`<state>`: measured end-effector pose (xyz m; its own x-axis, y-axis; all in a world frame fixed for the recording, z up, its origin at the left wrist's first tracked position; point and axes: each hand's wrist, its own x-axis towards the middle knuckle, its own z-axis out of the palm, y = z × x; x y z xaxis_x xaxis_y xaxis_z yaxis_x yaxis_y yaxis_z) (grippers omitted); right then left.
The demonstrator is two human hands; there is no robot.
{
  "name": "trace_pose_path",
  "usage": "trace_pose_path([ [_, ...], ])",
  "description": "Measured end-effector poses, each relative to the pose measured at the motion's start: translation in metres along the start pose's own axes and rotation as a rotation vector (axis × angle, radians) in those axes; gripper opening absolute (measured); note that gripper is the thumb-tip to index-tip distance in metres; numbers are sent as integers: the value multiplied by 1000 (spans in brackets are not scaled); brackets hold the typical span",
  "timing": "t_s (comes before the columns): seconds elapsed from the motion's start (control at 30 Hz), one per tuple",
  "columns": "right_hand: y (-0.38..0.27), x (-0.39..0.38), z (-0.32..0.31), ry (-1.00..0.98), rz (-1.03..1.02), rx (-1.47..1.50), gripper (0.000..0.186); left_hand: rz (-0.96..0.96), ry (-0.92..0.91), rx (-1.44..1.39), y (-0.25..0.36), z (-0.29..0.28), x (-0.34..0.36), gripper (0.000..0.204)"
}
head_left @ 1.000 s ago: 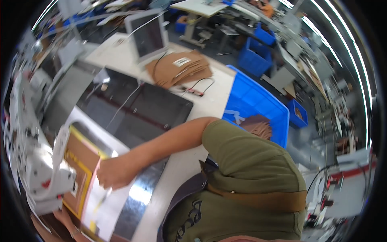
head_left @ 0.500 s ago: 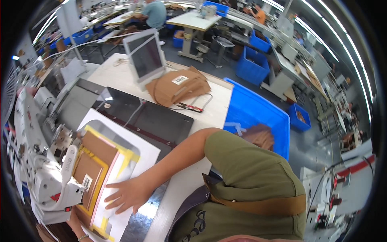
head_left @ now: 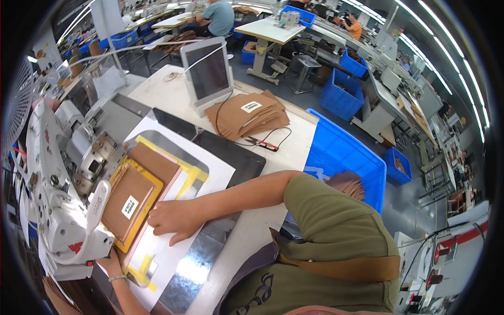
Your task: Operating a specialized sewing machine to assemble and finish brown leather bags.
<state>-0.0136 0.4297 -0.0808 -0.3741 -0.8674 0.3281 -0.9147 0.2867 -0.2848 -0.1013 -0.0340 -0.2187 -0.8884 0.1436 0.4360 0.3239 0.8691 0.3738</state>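
Note:
My right hand rests beside the right edge of a brown panel in a yellow frame, its fingers bent and thumb apart. The panel bears a white label and lies on a template taped with yellow, on a white sheet. My left hand, with a bracelet at the wrist, reaches under the white sewing machine head at the panel's lower left; its fingertips are hidden. A dark plate and a shiny metal strip lie under the sheet.
A tablet on a stand, stacked brown pieces and red-handled snips are on the table beyond. A blue bin with brown pieces stands right. Co-workers sit at far tables.
My right hand has gone from spread fingers to bent ones, slightly higher on the template. More of the framed panel and my left forearm shows. The view has shifted a little.

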Motion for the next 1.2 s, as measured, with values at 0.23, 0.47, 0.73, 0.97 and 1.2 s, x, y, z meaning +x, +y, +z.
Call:
trace_pose_path([
  [0.23, 13, -2, 21, 232, 32, 325, 27, -101, 38, 385, 12, -71, 18, 34],
  [0.47, -16, 33, -3, 202, 97, 317, 20, -531, 299, -159, 134, -255, -108, 21],
  [0.73, -56, 78, -17, 80, 443, 465, 14, -1079, 832, 75, 181, -433, -372, 42],
  [0.97, -82, 87, -29, 120, 484, 425, 14, -1517, 870, 295, 233, -462, -632, 55],
  [1.2, -80, 86, -27, 130, 325, 391, 13, -1910, 296, 537, 267, -392, -804, 47],
])
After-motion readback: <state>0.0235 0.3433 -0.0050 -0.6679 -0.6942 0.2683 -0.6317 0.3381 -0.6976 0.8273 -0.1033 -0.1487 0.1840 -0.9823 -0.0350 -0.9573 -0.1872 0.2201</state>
